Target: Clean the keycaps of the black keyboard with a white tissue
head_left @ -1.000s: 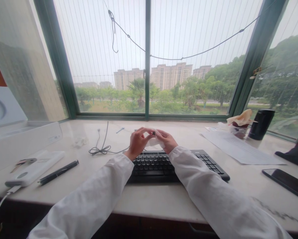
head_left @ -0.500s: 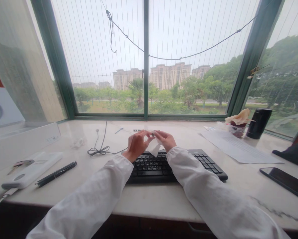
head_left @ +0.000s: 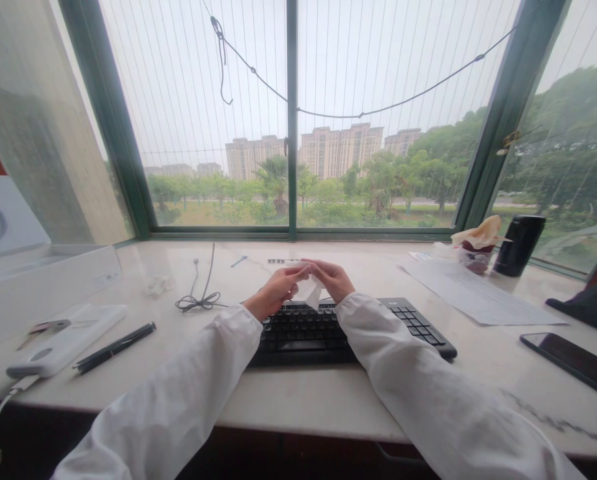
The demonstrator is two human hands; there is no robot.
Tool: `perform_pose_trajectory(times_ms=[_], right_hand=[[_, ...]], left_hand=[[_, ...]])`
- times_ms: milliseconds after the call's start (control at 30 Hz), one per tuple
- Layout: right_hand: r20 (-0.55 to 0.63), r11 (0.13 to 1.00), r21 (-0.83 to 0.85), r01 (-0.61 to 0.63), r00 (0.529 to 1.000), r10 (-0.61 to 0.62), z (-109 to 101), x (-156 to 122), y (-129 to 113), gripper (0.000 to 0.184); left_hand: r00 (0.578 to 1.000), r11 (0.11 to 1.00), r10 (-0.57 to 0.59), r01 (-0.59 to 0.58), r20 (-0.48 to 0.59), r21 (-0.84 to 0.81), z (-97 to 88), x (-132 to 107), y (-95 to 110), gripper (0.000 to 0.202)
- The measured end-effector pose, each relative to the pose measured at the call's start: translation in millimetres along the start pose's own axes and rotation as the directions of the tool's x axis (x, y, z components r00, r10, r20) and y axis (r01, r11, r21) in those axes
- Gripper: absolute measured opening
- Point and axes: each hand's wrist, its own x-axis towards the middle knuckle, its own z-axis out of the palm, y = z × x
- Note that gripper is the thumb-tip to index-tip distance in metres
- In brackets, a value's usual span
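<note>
My left hand is closed in a pinch above the keyboard, its fingertips meeting those of my right hand. A white tissue hangs down from my right fingers, which are closed on it. The small dark keycap seen between my hands earlier is now covered by the fingers. Beneath both hands lies a black keyboard, its number pad showing past my right sleeve. Behind my hands, a row of small dark keycaps lines the desk, partly hidden by my fingers.
Left of the keyboard are a coiled cable, a black pen and a white power bank with keys on it. To the right lie paper sheets, a phone and a black tumbler. A window stands behind the desk.
My left hand has turned and its fingers have curled in towards the right fingertips. The dark keycap between the hands has gone out of sight. My right hand has barely moved.
</note>
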Motion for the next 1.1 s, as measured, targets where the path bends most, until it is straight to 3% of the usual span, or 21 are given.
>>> perform_pose_trajectory(times_ms=[133,233,333,500,700,867,1000,1100], right_hand=[[-0.004,0.989,-0.12,0.088,0.996,-0.09,0.1,0.0,-0.1,0.049],[-0.071,0.973,-0.201,0.114,0.989,-0.131,1.4,-0.8,1.5,0.044],[-0.145,0.96,-0.262,0.102,0.979,-0.144,3.0,-2.9,1.0,0.039],[-0.155,0.931,-0.349,0.106,0.974,-0.169,2.7,-5.3,-2.1,0.032],[-0.259,0.936,-0.334,0.114,0.943,-0.207,-0.3,-3.9,-2.3,0.03],[-0.321,0.968,-0.245,0.053,0.938,-0.132,2.7,-2.3,-2.5,0.037],[-0.37,0.993,-0.111,-0.047,0.929,0.003,0.7,0.3,0.3,0.047],[-0.41,0.985,-0.039,-0.169,0.901,0.139,-5.8,3.0,4.3,0.054]], left_hand=[[0.993,0.983,-0.093,0.103,0.077,-0.149,-2.5,0.1,0.7,0.048],[0.984,0.962,-0.157,0.172,0.085,-0.211,-3.6,0.3,2.3,0.045],[0.977,0.947,-0.202,0.214,0.074,-0.239,-3.4,0.2,4.4,0.042],[0.976,0.958,-0.213,0.216,0.036,-0.189,-3.7,0.9,4.2,0.042],[0.98,0.968,-0.192,0.199,0.058,-0.15,-6.8,0.3,1.8,0.044],[0.98,0.969,-0.187,0.195,0.067,-0.151,-5.3,-0.7,3.3,0.043],[0.997,0.997,-0.071,0.071,-0.017,-0.014,-5.5,2.9,0.1,0.047],[0.962,0.94,0.207,-0.144,-0.179,0.309,-7.5,5.3,-3.5,0.041]])
